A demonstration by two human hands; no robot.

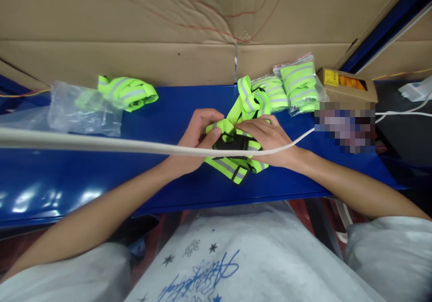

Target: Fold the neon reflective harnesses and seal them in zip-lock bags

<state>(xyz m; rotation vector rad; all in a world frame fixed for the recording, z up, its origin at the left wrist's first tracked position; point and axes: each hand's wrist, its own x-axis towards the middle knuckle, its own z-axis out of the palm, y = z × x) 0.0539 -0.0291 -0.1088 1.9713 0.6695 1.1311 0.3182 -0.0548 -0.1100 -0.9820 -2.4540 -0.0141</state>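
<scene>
A neon yellow-green reflective strap [248, 97] with a grey stripe lies bunched on the blue table between my hands. My left hand [194, 137] pinches a folded part of it between thumb and fingers. From the other side, my right hand [272, 140] has its fingers curled over the strap, and its thumb is hidden. A black plastic piece [231, 145], perhaps a buckle, sits between the hands, partly covered by a white cable crossing the view. Nearer me, a loose end with a black slider [240, 173] rests on the table.
Bagged reflective straps [300, 86] lie at the back right beside a cardboard box [347, 90]. At the left are a clear plastic bag [86, 110] and another rolled strap [130, 94]. The white cable [135, 146] runs across, close to the camera. Cardboard [118, 63] lines the table's back.
</scene>
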